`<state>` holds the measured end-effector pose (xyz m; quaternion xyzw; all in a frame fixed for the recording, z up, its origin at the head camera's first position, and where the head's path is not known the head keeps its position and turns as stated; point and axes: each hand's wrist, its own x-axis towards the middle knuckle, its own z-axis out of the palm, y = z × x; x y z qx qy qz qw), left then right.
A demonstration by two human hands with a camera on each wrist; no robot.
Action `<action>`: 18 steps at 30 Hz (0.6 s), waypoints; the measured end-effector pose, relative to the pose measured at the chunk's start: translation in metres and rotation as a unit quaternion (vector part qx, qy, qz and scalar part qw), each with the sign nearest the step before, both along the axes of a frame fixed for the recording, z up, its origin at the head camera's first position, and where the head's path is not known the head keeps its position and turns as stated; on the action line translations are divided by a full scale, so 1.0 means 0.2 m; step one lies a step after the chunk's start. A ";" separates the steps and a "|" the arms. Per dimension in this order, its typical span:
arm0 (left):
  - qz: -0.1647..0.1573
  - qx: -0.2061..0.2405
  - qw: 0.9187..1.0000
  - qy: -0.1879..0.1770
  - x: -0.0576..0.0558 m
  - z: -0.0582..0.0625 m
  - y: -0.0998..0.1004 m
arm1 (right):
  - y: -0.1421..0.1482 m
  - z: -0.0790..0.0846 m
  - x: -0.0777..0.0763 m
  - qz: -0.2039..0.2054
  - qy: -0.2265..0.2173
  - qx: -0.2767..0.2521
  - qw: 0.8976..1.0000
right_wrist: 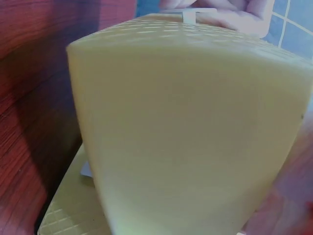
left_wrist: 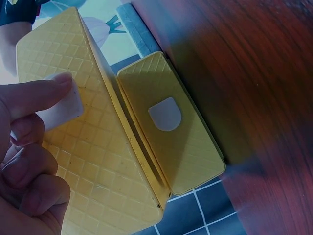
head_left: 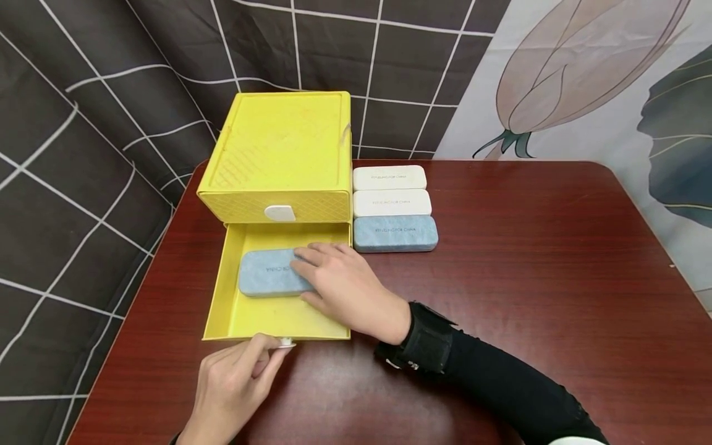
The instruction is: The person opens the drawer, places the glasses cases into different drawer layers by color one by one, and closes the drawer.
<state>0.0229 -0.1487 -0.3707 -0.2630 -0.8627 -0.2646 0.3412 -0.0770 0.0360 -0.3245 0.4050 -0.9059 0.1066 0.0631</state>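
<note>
A yellow two-drawer storage box [head_left: 278, 142] stands on the table with its lower drawer [head_left: 272, 318] pulled out. My left hand [head_left: 233, 377] pinches the white pull tab [left_wrist: 63, 105] on that drawer's front, thumb against the tab and the other fingers curled. Inside the drawer lies a blue glasses case [head_left: 264, 272], flat and lengthwise across it. My right hand [head_left: 345, 281] holds the case's right end from above, fingers over its top and thumb at the near edge; that end is hidden under the hand. In the right wrist view the drawer's side wall [right_wrist: 186, 132] blocks the right hand's fingers.
Right of the box, two white cases [head_left: 389, 178] and another blue case [head_left: 396, 233] lie in a row against its side. The upper drawer, with its own white tab [head_left: 280, 213], is closed. Checked dark cloth [head_left: 334, 43] hangs behind the red-brown table [head_left: 528, 278].
</note>
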 end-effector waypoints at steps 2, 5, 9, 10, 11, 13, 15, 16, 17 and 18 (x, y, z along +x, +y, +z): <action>0.000 0.000 1.000 -0.002 0.00 0.00 0.00 | 0.00 -0.01 0.01 0.004 0.017 0.001 1.000; -0.001 0.002 1.000 0.000 0.00 -0.01 0.00 | 0.00 -0.03 0.01 0.006 0.049 0.003 0.999; -0.001 0.003 1.000 0.004 0.00 -0.01 0.00 | -0.01 -0.05 0.01 0.003 0.079 0.006 0.997; -0.001 0.003 1.000 0.004 0.00 -0.01 0.00 | -0.01 -0.05 0.01 0.002 0.082 0.006 0.997; -0.001 0.003 1.000 0.004 0.00 -0.01 0.00 | -0.01 -0.05 0.01 0.000 0.084 0.007 0.996; 0.000 0.003 1.000 0.004 0.00 -0.01 0.00 | -0.01 -0.05 0.01 -0.001 0.085 0.005 0.996; -0.001 0.004 1.000 0.005 0.00 -0.01 0.00 | -0.01 -0.05 0.01 -0.002 0.085 0.003 0.996; -0.001 0.004 1.000 0.005 0.00 -0.01 0.00 | -0.01 -0.05 0.01 -0.002 0.087 0.003 0.996; -0.002 0.005 1.000 0.006 0.00 -0.01 0.00 | -0.01 -0.05 0.01 -0.002 0.087 0.003 0.996; -0.002 0.005 1.000 0.007 0.00 -0.01 0.00 | -0.01 -0.05 0.01 -0.002 0.087 0.002 0.996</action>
